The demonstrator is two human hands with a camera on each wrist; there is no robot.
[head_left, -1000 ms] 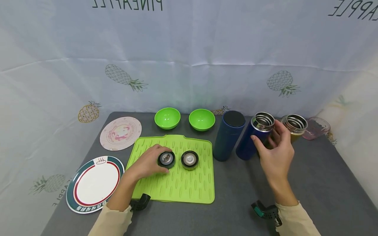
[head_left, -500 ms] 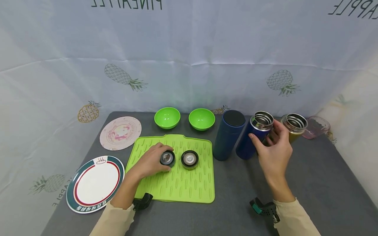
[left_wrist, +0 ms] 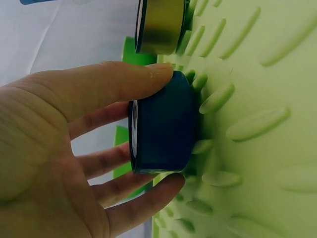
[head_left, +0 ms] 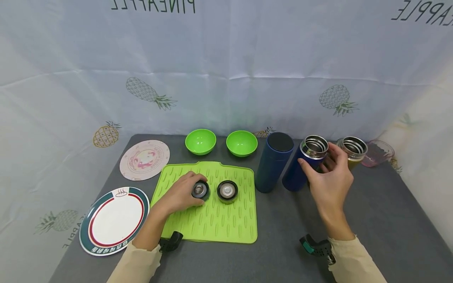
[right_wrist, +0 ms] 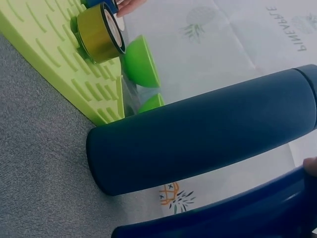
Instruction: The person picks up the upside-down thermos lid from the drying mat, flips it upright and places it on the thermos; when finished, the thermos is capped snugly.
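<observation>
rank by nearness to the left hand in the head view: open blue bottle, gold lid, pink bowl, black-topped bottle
1. Gold lid: on the green mat, right of the left hand
2. Black-topped bottle: right of the mat
3. Open blue bottle: in the right hand
4. Pink bowl: far right

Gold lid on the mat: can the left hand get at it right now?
Likely yes: the gold lid sits beside the blue lid the left hand grips, with only mat between. The hand would probably have to release the blue lid first.
</observation>
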